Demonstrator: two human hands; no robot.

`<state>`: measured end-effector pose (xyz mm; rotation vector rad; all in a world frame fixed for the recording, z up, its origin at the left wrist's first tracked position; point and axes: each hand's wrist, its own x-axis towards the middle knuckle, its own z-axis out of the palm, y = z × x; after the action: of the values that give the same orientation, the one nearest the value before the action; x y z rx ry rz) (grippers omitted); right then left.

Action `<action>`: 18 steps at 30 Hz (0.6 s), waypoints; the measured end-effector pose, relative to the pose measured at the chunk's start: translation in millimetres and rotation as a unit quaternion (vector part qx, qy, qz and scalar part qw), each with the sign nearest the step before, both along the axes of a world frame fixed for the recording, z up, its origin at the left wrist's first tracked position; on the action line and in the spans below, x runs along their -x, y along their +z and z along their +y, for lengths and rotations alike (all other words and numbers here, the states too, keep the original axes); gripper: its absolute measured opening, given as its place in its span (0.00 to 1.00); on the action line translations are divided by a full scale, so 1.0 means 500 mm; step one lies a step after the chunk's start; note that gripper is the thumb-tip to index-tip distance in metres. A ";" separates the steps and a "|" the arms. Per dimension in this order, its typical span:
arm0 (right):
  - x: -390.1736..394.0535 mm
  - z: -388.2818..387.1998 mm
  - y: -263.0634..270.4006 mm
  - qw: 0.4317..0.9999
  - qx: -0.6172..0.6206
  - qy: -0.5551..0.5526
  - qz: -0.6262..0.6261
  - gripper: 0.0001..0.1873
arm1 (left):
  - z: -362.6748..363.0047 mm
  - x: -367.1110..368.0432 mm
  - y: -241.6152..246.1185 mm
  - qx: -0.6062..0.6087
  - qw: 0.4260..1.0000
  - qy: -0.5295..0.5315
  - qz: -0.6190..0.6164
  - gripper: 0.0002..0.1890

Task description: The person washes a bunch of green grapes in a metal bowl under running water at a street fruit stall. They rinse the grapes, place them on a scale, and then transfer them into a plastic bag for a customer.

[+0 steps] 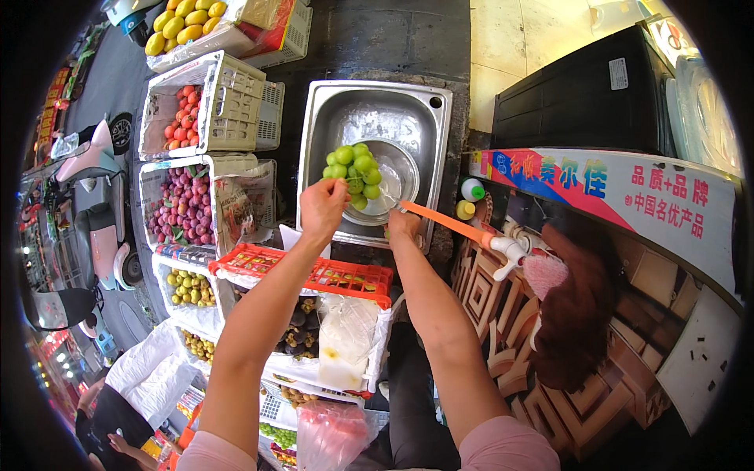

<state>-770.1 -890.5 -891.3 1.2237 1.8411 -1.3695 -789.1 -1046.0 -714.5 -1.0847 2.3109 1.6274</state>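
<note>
My left hand [324,209] pinches a bunch of green grapes [362,171] by its top. The bunch hangs over a stainless steel sink [339,118]. Below and beside it, a round metal basin [406,162] stands in the sink. My right hand [404,226] is at the sink's near edge, just under the end of an orange hose [445,221]. Its fingers are mostly hidden, with a speck of green beside them. Water appears to run from the hose end into the basin. A white tap [508,250] feeds the hose.
Crates of tomatoes [184,118] and plums [182,203] line the left. An upturned red plastic basket [306,271] lies over a mangosteen crate before me. Right of the sink are two bottles [468,199], a printed sign board [601,188] and a pink cloth [545,274] near the tap.
</note>
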 end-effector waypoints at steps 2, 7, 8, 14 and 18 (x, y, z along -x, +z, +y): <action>0.003 -0.012 0.025 1.000 0.002 0.007 -0.011 0.15 | -0.006 -0.020 -0.060 0.042 0.999 -0.017 -0.013 0.16; 0.020 -0.007 0.075 0.996 0.056 0.033 -0.066 0.13 | -0.025 -0.064 -0.212 0.085 0.996 -0.019 -0.030 0.19; 0.014 0.000 0.063 0.994 0.068 0.037 -0.083 0.12 | -0.018 -0.077 -0.227 0.083 0.996 -0.013 -0.025 0.19; 0.023 0.049 0.011 0.828 0.480 -0.262 -0.125 0.19 | -0.001 -0.075 -0.235 0.167 0.973 -0.115 -0.108 0.17; 0.039 0.019 0.004 0.866 0.409 -0.278 -0.070 0.25 | -0.006 -0.054 -0.241 0.160 0.971 -0.134 -0.116 0.18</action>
<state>-789.4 -881.1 -889.4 1.3342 0.6253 -1.9985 -762.0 -1049.2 -835.0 -0.9059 2.4801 1.0020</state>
